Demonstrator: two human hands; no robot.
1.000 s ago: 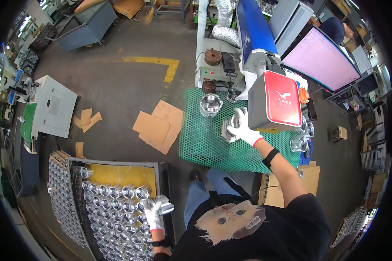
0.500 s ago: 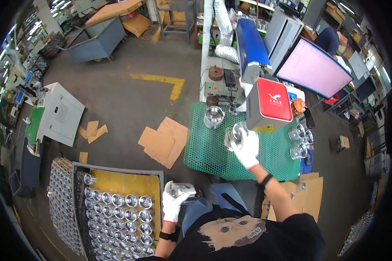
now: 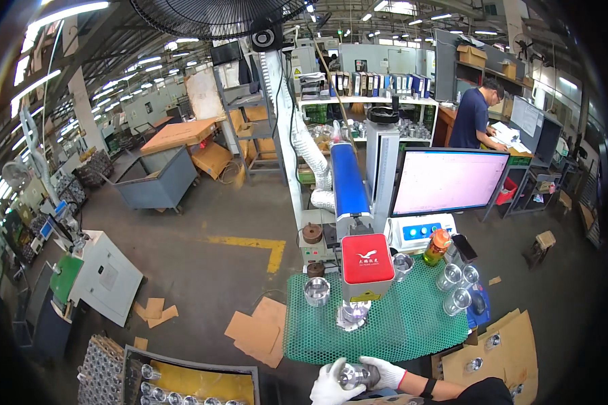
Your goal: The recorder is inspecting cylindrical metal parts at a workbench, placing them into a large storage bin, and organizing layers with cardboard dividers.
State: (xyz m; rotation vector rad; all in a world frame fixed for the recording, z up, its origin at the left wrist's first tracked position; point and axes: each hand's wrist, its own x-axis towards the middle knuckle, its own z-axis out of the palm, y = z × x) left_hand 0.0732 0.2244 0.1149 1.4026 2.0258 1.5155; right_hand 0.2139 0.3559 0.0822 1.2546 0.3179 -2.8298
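Both my white-gloved hands meet at the bottom of the view around one shiny metal cup [image 3: 352, 375]. My left hand [image 3: 330, 387] grips it from the left and my right hand [image 3: 384, 372] from the right. Ahead lies a green mesh mat [image 3: 412, 331] on a table. A red-and-blue marking machine head [image 3: 365, 260] hangs over it, with another metal cup [image 3: 352, 315] lit under it. A further cup [image 3: 316, 291] stands on the mat's left.
Several finished cups [image 3: 458, 289] stand at the mat's right, beside an orange-capped bottle [image 3: 436, 246] and a monitor [image 3: 448, 181]. A tray of cups [image 3: 182, 390] sits lower left. Cardboard scraps [image 3: 253, 332] lie on the floor. A person [image 3: 474, 116] works at a far desk.
My head has tilted up, so the workshop fills the view. My left hand brought its cup from the tray side to the middle, and my right hand left the machine to join it.
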